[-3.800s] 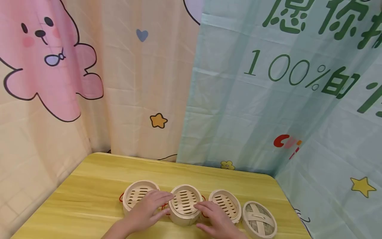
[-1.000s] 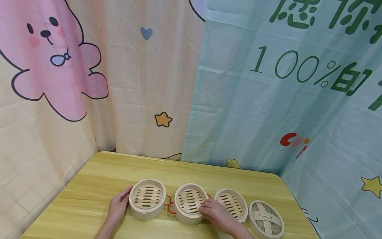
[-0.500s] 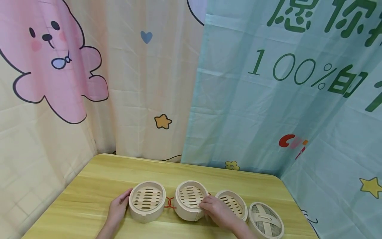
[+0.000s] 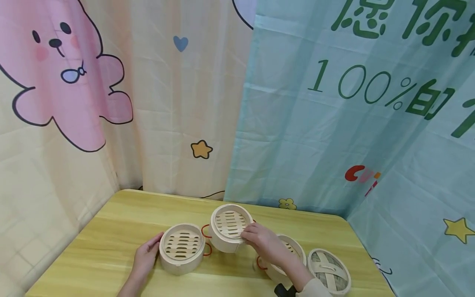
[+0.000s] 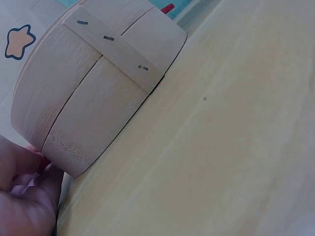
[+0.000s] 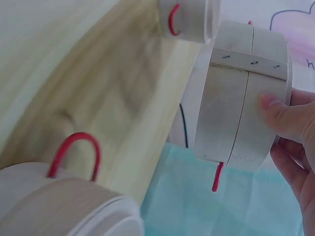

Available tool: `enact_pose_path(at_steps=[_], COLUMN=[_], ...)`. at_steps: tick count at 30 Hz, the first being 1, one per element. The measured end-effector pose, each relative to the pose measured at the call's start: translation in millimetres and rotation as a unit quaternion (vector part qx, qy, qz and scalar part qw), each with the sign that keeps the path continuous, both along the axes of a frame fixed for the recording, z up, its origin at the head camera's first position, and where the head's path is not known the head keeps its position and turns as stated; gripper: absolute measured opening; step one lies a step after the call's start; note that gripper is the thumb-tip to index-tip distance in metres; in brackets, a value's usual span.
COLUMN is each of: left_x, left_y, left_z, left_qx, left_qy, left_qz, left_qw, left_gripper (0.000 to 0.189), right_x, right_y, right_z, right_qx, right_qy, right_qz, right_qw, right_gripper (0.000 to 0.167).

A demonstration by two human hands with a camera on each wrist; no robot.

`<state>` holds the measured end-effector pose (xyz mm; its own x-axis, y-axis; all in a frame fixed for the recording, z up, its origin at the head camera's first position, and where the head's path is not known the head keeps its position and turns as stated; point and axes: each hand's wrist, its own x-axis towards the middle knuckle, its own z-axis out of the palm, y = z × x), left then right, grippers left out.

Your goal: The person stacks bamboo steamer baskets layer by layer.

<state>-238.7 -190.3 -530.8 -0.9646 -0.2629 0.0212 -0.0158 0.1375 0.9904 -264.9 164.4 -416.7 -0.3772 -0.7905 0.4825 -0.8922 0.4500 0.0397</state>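
A round bamboo steamer basket (image 4: 180, 267) with a slatted floor stands at the left of the table. My left hand (image 4: 145, 254) is at its left side; in the left wrist view, the thumb and fingers of the left hand (image 5: 27, 189) pinch at its red handle (image 5: 45, 162). My right hand (image 4: 265, 243) grips a second steamer basket (image 4: 222, 242) by its right wall, holding it up off the table and slightly tilted. In the right wrist view the thumb of the right hand (image 6: 293, 130) presses the outer wall of that lifted steamer basket (image 6: 231, 110), fingers on the rim side.
A third steamer basket (image 4: 273, 275) with a red handle stands under my right forearm, partly hidden. Right of it lies a round woven lid (image 4: 329, 274) with a crossed strap. The wooden table (image 4: 122, 231) ends at printed curtains (image 4: 185, 103) behind and on both sides.
My right hand has raised the middle steamer basket off the table, moving it up and a little left. Earlier, the left hand moved to the left basket's outer side and has stayed there since.
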Motion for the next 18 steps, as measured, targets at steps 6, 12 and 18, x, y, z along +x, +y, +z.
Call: enact_pose_path(at_steps=[6, 12, 18], left_x=[2.1, 1.4, 1.0], left_y=[-2.5, -1.7, 0.9], left_z=[1.2, 2.3, 1.6], left_qx=[0.005, 0.003, 0.009], left_qy=[-0.005, -0.003, 0.015], left_qz=[-0.001, 0.001, 0.004], left_qw=[1.0000, 1.0000, 0.9998], left_gripper=[0.037, 0.037, 0.035], right_x=[-3.8, -5.0, -6.5], right_y=[-20.3, -39.6, -59.0], right_z=[12.1, 20.6, 24.2], right_qx=[0.015, 0.022, 0.027], right_qy=[0.014, 0.015, 0.028], right_qz=[0.015, 0.027, 0.054], right_qw=[0.9997, 0.9993, 0.9978], right_gripper=[0.017, 0.017, 0.016])
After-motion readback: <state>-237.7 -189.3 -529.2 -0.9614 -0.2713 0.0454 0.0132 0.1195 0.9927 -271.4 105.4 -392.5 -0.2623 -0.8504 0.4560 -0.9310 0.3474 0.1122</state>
